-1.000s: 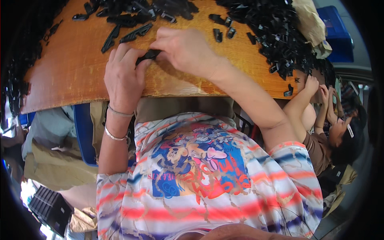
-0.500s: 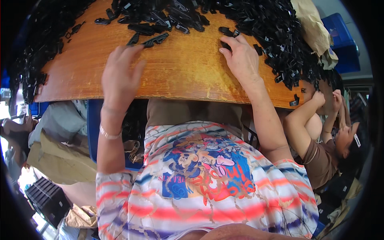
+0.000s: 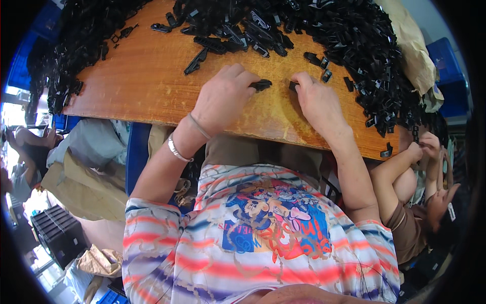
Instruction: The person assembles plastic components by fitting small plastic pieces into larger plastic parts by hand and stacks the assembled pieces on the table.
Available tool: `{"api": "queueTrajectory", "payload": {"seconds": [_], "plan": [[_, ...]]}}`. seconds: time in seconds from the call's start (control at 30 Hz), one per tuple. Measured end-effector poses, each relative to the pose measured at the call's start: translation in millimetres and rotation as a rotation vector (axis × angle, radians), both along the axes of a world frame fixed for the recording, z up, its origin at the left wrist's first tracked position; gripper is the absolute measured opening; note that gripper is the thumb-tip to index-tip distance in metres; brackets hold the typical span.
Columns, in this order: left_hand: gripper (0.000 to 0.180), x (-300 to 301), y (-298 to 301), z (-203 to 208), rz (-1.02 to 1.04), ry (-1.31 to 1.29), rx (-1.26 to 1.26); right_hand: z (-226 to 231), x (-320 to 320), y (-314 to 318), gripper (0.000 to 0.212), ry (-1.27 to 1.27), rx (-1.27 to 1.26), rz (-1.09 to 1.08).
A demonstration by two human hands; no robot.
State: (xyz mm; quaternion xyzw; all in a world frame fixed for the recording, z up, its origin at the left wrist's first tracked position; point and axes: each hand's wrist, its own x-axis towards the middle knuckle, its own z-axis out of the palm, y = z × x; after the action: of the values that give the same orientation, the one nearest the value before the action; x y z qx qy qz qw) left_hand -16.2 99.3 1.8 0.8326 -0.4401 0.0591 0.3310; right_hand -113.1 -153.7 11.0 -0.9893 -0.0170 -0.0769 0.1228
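Observation:
My left hand (image 3: pixel 225 99) is closed on a long black plastic part (image 3: pixel 261 84), whose end sticks out past the fingertips toward the right. Facing it, my right hand (image 3: pixel 318 103) pinches a small black plastic piece (image 3: pixel 293 86) between thumb and fingers. A short gap separates the two pieces above the wooden table (image 3: pixel 152 81). Another long black part (image 3: pixel 196 61) lies loose on the wood beyond my left hand. Past my right hand lie several small black pieces (image 3: pixel 326 75).
Heaps of black plastic parts (image 3: pixel 349 45) line the table's far and right sides, with another heap (image 3: pixel 71 55) at the left. A brown paper bag (image 3: pixel 410 43) and a blue bin (image 3: pixel 448 71) stand back right. A co-worker (image 3: pixel 412 213) sits at the right, hands near the table corner.
My left hand has moved right and taken hold of a long black part. My right hand has come nearer with a small piece. The whole view has shifted slightly.

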Motion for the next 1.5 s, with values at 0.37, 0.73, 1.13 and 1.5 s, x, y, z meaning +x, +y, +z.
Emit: {"api": "queueTrajectory", "payload": {"seconds": [0.37, 0.73, 1.13, 1.5], "plan": [[0.021, -3, 13, -15, 0.165, -0.104, -0.075, 5, 7, 11, 0.023, -0.019, 0.025, 0.032], [0.017, -3, 6, -22, 0.187, -0.141, -0.051, -17, 29, 19, 0.03, -0.143, 0.355, 0.141], [0.015, -10, 34, -6, 0.199, -0.079, 0.045, -11, 44, 36, 0.031, -0.006, 0.267, 0.349], [0.032, 41, 65, 25, 0.294, -0.155, 0.076, -17, 55, -60, 0.029, -0.223, -0.103, -0.255]]}}
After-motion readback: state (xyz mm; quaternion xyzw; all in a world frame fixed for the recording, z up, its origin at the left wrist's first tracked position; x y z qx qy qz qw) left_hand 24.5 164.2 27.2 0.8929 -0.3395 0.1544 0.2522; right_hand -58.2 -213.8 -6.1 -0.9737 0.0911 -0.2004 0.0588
